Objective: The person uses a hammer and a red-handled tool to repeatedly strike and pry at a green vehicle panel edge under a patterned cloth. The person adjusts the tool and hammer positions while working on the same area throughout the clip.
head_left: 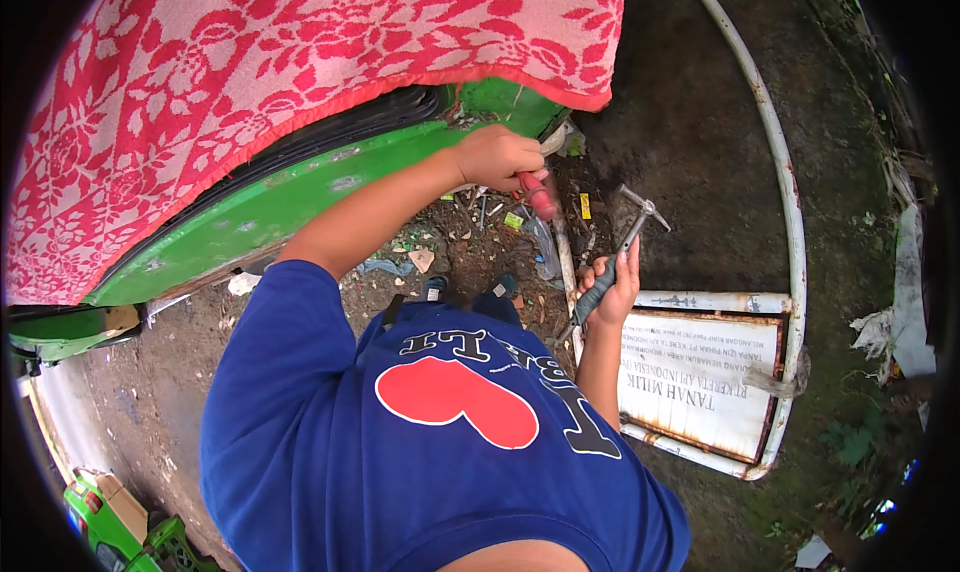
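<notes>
My left hand [497,158] is closed around a tool with a red handle [540,196]. No shaft shows clearly, so I cannot tell its exact kind. It is close to the green body panel [350,177] and above the littered ground. Farther right, my right hand [612,288] is wrapped around the dark grip of a hammer [630,234]. The metal head of the hammer points up and away, to the right of the red handle and apart from it.
A red and pink floral cloth [330,62] drapes over the green body. On the right, a rusty white pipe frame [789,202] with a white sign panel [690,357] lies on the dirt. Litter [420,260] covers the ground ahead. Another green vehicle [100,522] is at lower left.
</notes>
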{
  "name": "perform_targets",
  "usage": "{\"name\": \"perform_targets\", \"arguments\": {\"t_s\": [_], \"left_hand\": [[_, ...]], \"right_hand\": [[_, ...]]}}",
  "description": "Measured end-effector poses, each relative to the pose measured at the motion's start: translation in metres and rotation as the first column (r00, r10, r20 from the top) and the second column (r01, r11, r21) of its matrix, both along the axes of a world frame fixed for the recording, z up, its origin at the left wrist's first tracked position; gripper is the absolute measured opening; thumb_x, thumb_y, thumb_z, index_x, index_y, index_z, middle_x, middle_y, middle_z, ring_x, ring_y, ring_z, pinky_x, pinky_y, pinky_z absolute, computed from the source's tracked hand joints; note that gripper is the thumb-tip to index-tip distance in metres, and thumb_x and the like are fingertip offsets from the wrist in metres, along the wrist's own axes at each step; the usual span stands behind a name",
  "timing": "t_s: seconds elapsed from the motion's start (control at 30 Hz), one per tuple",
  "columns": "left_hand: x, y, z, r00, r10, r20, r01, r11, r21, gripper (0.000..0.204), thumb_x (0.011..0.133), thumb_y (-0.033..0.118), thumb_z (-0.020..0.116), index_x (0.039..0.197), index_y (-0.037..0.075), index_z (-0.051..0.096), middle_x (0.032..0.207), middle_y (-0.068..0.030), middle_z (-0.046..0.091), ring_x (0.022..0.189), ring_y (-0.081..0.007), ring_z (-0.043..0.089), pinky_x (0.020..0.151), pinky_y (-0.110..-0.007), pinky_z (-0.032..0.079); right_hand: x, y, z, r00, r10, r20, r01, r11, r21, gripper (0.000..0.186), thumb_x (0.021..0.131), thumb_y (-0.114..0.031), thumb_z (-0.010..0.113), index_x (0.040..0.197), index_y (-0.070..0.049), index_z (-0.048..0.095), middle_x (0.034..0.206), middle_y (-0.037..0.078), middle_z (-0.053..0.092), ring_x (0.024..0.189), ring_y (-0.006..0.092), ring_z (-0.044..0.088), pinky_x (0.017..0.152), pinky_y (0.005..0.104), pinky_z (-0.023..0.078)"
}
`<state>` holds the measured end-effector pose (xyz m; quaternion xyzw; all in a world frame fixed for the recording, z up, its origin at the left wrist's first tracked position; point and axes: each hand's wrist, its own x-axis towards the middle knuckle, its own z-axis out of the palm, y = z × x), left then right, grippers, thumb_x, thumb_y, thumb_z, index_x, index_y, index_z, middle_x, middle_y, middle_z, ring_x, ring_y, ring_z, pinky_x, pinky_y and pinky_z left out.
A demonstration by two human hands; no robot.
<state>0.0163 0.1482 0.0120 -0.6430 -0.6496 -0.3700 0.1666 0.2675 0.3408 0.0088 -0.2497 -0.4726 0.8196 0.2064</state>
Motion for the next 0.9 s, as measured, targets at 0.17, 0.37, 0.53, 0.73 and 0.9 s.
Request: {"name": "perform_targets", "arguments": {"t_s": [0.17,0.37,0.53,0.73,0.9], "left_hand": [[0.011,-0.035,-0.001,0.999,0.037,0.003,-0.038,0.997,0.069,0.032,0.083,0.017,0.069,0.063,0.009,0.045,0.065,-0.0073,0.045,0.053,-0.0288,0.051,0.048,-0.041,0.041],[0.019,-0.074,-0.007,0.980,0.147,0.131,-0.164,0.979,0.126,0.030,0.084,0.017,0.070,0.068,0.006,0.047,0.072,-0.0098,0.047,0.062,-0.0307,0.053,0.056,-0.042,0.044],[0.026,-0.078,-0.004,0.946,0.277,0.170,-0.314,0.915,0.255,0.030,0.086,0.030,0.072,0.077,0.006,0.056,0.089,-0.0098,0.055,0.075,-0.0303,0.056,0.067,-0.041,0.047],[0.056,-0.105,-0.022,0.675,0.562,0.477,-0.708,0.674,0.209,0.035,0.095,0.042,0.062,0.095,0.007,0.067,0.097,-0.0115,0.062,0.082,-0.0238,0.060,0.074,-0.035,0.049],[0.065,-0.121,-0.032,0.220,0.282,0.934,-0.679,0.732,-0.061,0.032,0.099,0.033,0.059,0.101,0.003,0.070,0.082,-0.0077,0.068,0.065,-0.0103,0.057,0.061,-0.026,0.046]], "right_hand": [[0.015,0.001,0.012,1.000,0.005,-0.025,-0.004,1.000,0.014,0.057,0.105,-0.021,0.043,0.158,-0.023,0.021,0.069,0.007,0.050,0.047,0.0173,0.051,0.041,0.0302,0.046],[0.024,0.003,0.015,0.999,0.017,-0.044,-0.015,0.999,0.029,0.057,0.105,-0.021,0.043,0.157,-0.022,0.021,0.068,0.007,0.050,0.048,0.0175,0.051,0.041,0.0303,0.046],[0.018,-0.005,0.017,0.999,0.037,-0.038,-0.036,0.999,0.033,0.058,0.105,-0.022,0.044,0.158,-0.021,0.021,0.068,0.007,0.050,0.048,0.0172,0.052,0.041,0.0306,0.046],[0.016,-0.009,0.022,0.997,0.059,-0.055,-0.057,0.998,0.024,0.058,0.105,-0.023,0.045,0.157,-0.020,0.022,0.069,0.007,0.050,0.048,0.0171,0.052,0.041,0.0309,0.047],[0.008,-0.011,0.020,0.993,0.100,-0.061,-0.099,0.995,0.018,0.058,0.104,-0.024,0.045,0.158,-0.021,0.021,0.069,0.006,0.049,0.049,0.0170,0.052,0.041,0.0307,0.047]]}}
